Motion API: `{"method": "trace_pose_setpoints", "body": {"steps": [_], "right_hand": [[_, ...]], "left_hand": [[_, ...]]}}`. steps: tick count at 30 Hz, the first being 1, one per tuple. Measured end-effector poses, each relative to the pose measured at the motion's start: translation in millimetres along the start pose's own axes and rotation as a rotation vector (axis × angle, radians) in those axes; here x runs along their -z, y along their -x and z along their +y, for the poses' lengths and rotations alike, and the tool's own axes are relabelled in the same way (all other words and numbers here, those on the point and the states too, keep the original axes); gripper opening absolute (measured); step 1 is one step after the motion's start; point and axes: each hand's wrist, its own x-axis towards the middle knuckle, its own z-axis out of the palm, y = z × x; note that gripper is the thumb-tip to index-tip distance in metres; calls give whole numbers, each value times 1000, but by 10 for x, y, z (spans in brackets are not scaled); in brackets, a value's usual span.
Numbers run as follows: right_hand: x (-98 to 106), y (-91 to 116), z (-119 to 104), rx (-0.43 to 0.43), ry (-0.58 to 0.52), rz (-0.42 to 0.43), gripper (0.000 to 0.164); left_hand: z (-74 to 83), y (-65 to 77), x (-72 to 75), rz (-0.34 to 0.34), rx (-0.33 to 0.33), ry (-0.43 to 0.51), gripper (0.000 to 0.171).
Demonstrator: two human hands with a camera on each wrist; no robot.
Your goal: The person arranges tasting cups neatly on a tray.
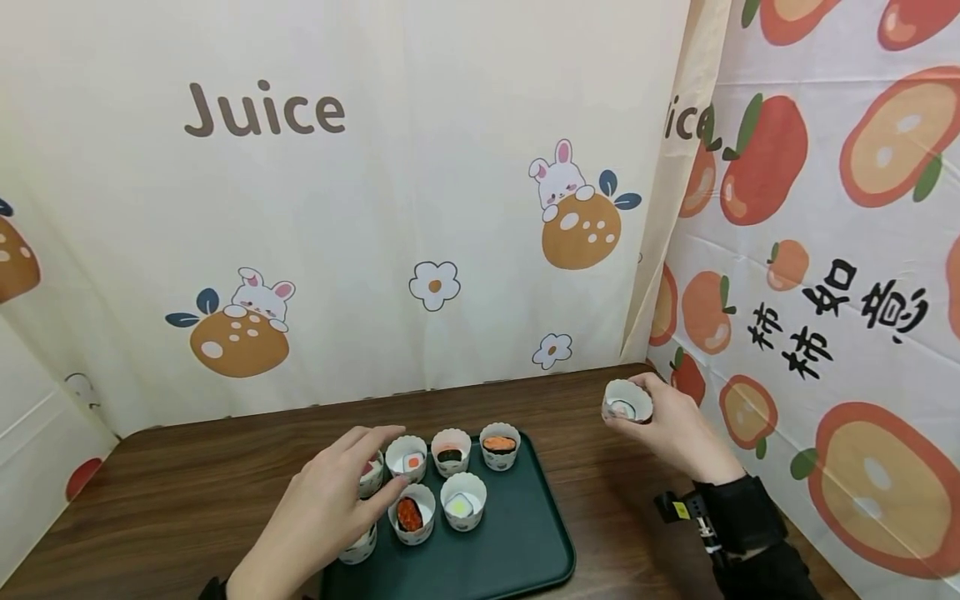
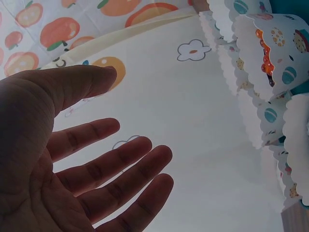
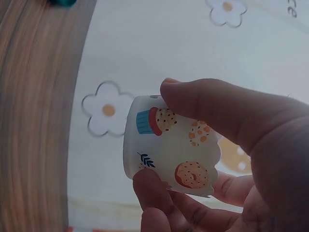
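My right hand [image 1: 678,425] holds a white paper baking cup [image 1: 626,400] over the table's right side, thumb on one side and fingers on the other. A small pale piece sits inside that cup; the right wrist view shows cupcake and doughnut prints on its wall [image 3: 166,145]. Over the left part of a dark green tray [image 1: 517,542] hovers my left hand [image 1: 326,500], fingers spread, holding nothing. Several similar cups stand on the tray, among them one with red roe sushi [image 1: 410,514] and one with orange-topped sushi [image 1: 499,446]. The left hand partly hides the leftmost cups.
The tray lies on a brown wooden table [image 1: 202,475]. Behind stands a cream curtain [image 1: 375,208] printed with rabbits and oranges, and at the right a persimmon-print cloth [image 1: 885,358]. A white panel [image 1: 37,450] borders the left.
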Motion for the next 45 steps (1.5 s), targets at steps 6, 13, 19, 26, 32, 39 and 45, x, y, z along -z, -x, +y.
{"method": "trace_pose_setpoints", "body": {"steps": [6,13,19,26,32,39,45], "right_hand": [[-73,53,-137,65,-27,32,59],[-173,101,-281,117,-62,49,57],[-238,125,-390,143,-81,27,53],[-309,188,-530,205,-154,-17,49],[-406,252,-650,262,-190,-52,45],[-483,319,-798,336,-200,-93,45],[-549,365,-898,386,-210,-134,45]], "left_hand": [[27,-7,-67,-9,-23,4,52],[88,-22,-134,-9,-52,13,52],[163,-53,-188,-14,-72,57,51],[257,-84,-257,23,-144,69,51],[349,-99,-328,4,-183,103,51],[459,-145,-403,-11,-243,176,53],[526,-149,-463,-43,-301,286,56]]}}
